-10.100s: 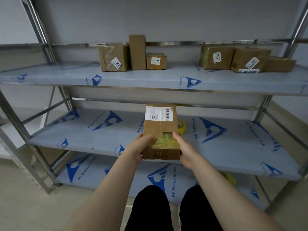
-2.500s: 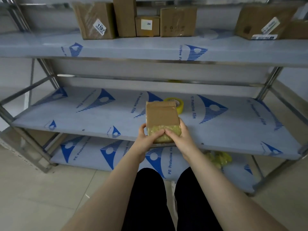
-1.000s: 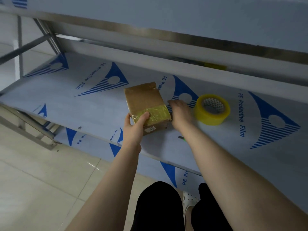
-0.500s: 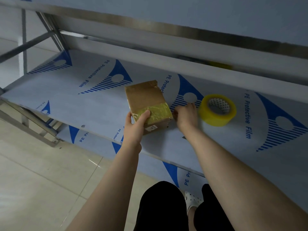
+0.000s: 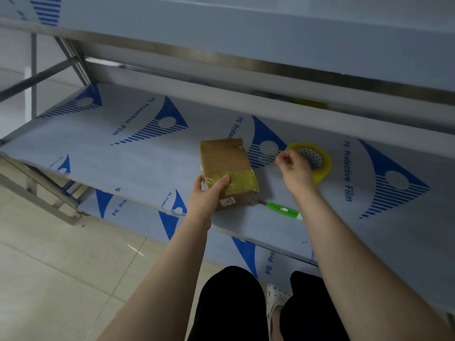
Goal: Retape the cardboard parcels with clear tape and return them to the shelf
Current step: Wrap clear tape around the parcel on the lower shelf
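Note:
A small cardboard parcel (image 5: pixel 222 157) lies on the middle shelf (image 5: pixel 118 168), its near end wrapped in yellowish clear tape. My left hand (image 5: pixel 205 196) grips that near end, thumb on top. A roll of clear yellowish tape (image 5: pixel 321 168) lies flat just right of the parcel. My right hand (image 5: pixel 295 173) is at the roll's left rim with its fingers curled. Thumb and fingertips pinch what looks like the tape's free end, a faint clear strip running left of the roll.
A green utility knife (image 5: pixel 283 209) lies on the shelf near its front edge, between my arms. The upper shelf (image 5: pixel 246 33) overhangs close above. A lower shelf (image 5: pixel 138 212) and tiled floor (image 5: pixel 61 279) are below, with my legs in front.
My right hand has moved from the shelf beside the parcel up to the tape roll's rim and curled its fingers. The green knife it covered now shows. My left hand stays on the parcel.

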